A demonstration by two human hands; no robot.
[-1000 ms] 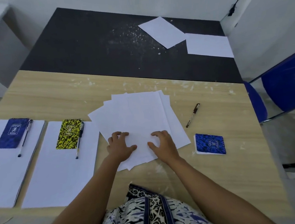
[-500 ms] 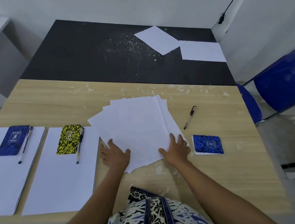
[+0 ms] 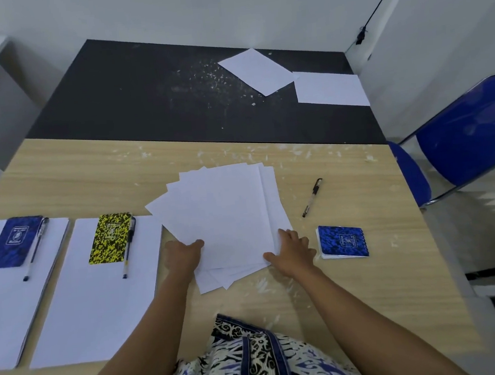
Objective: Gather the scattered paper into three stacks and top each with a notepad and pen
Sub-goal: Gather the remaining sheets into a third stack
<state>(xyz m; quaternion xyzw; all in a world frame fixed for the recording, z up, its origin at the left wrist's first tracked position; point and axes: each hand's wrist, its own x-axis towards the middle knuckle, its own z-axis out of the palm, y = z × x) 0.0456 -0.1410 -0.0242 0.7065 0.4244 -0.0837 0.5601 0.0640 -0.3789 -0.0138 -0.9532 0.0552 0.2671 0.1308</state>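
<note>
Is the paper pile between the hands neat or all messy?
Still messy. The middle pile is fanned out, with sheet corners poking out at its top and bottom edges, while the left hand and right hand press in on its sides.

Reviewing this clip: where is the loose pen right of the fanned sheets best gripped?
Grip the loose pen around mid-barrel, pinching from above across its width. It lies flat and diagonal on the wooden table, clear of the fanned sheets and the notepad.
</note>
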